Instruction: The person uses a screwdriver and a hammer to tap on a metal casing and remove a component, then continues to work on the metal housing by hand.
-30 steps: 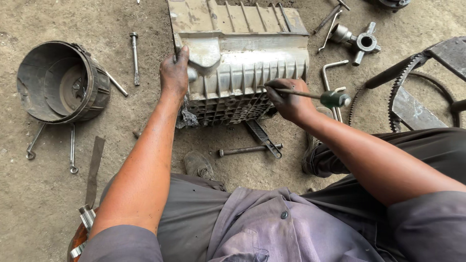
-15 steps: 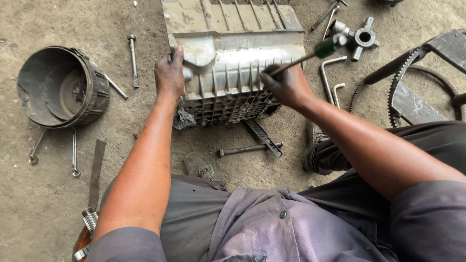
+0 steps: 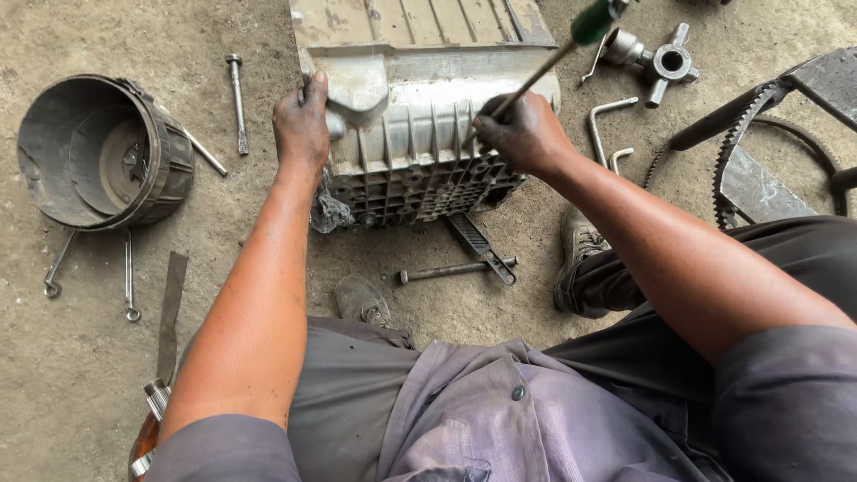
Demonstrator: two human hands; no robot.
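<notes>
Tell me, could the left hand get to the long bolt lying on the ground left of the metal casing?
Probably yes: the left hand rests on the casing, and the bolt lies beside it on open ground.

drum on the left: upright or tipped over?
Tipped on its side. The round drum housing lies on the ground with its open mouth facing sideways toward the camera, showing the inner hub.

Dull ribbed cast-metal housing (image 3: 428, 125), glossy green plastic screwdriver handle (image 3: 594, 20), rough concrete floor (image 3: 71, 357)

dirt floor (image 3: 71, 375) with ribbed metal casing (image 3: 428, 134), drum (image 3: 98, 152), bolts (image 3: 237, 103)
</notes>
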